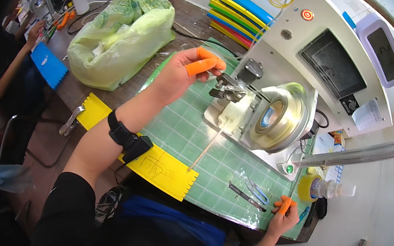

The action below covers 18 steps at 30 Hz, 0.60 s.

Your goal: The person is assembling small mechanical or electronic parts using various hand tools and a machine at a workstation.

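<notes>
My left hand (191, 70), with orange finger cots, is raised at the left side of a white benchtop machine (288, 33). Its fingertips pinch together beside the machine's dark metal clamp (228, 90); whatever is between them is too small to make out. A reel (273, 118) of thin pale material sits on the machine's front. My right hand (285, 217) is curled at the mat's right edge, one finger in an orange cot, its grip unclear. Nearest to it lie blue tweezers (258, 193) and a dark slim tool (246, 197). A thin wooden stick (207, 149) slants from the machine toward a yellow notched board (159, 167).
A pale green plastic bag (121, 38) bulges on the left of the table. Stacked coloured boards (241, 17) stand behind the green gridded mat (181, 126). A yellow-labelled bottle (309, 187) and a metal pole (367, 154) are at the right. A co-worker's arm (14, 66) shows far left.
</notes>
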Motion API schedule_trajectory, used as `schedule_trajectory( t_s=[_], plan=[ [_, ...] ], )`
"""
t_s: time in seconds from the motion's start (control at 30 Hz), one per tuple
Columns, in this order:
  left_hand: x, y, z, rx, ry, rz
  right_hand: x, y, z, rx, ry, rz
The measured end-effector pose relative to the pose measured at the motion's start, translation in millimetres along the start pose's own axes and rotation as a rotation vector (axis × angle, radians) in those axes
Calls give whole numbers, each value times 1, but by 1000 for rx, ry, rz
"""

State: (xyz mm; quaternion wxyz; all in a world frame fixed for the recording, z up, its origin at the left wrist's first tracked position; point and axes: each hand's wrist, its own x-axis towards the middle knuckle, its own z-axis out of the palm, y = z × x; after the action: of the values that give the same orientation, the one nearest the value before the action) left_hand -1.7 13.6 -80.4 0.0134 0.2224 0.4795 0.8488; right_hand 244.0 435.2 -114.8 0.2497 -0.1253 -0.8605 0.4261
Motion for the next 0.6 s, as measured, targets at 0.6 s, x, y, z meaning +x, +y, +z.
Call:
schedule_trajectory(
  t_s=[0.6],
  plan=[
    [0,-4,-2,-59,-74,-36,4,-7,3,-45,-11,26]
  ],
)
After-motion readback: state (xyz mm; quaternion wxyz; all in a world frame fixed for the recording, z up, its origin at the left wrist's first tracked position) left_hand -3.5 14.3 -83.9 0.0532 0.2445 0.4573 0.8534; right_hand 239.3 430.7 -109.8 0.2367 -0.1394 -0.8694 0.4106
